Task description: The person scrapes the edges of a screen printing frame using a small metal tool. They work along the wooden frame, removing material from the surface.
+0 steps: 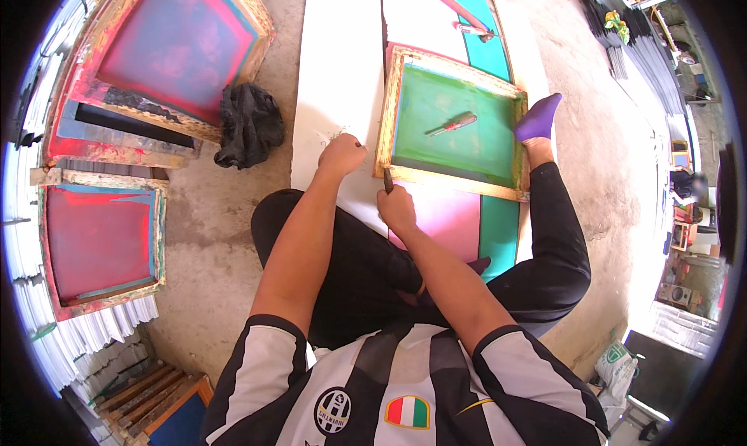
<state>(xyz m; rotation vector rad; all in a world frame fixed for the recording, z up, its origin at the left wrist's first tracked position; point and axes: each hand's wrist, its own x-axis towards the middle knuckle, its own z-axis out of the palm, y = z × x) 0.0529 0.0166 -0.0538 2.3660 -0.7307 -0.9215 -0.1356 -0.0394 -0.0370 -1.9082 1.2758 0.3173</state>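
A wooden screen-printing frame [521,162] with green mesh [424,96] lies in front of me. On its mesh rests a screwdriver [453,124] with a red and clear handle. My right hand [398,207] is closed around a narrow dark tool [388,181], whose tip points up at the frame's near left corner; its kind is unclear. Left of the frame, over a white board [336,65], my left hand [342,155] is closed. A small dark end shows at its fingers, too little to name. Small dark scraps lie beside that hand.
Red and blue screen frames [179,38] lean at the left, near a crumpled black plastic bag [250,125]. Another red-meshed frame [101,240] stands below them. Beyond the green frame lies a reddish stick-like tool [464,12]. My purple-socked foot [538,118] touches the frame's right side.
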